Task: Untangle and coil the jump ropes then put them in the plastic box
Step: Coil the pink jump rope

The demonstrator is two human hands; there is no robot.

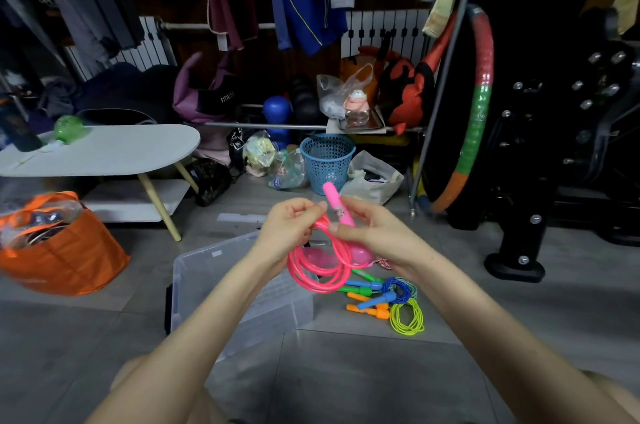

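Both my hands hold a pink jump rope (pixel 317 273) above the floor. My left hand (pixel 289 228) pinches the top of its coiled loops, which hang down in several turns. My right hand (pixel 369 228) grips one pink handle (pixel 337 203), which sticks up between the hands. A clear plastic box (pixel 239 288) lies on the floor below my left forearm. To its right lies a pile of other jump ropes (pixel 384 299): blue, green and orange handles, a blue cord, a yellow-green coil. A pink object (pixel 362 254) sits behind the hanging loops.
An orange bag (pixel 65 250) stands at the left, beside a low white table (pixel 104 150). A blue basket (pixel 327 160) and plastic bags sit behind. A hula hoop (pixel 474 118) and black exercise machine (pixel 554 146) fill the right. Clothes hang overhead.
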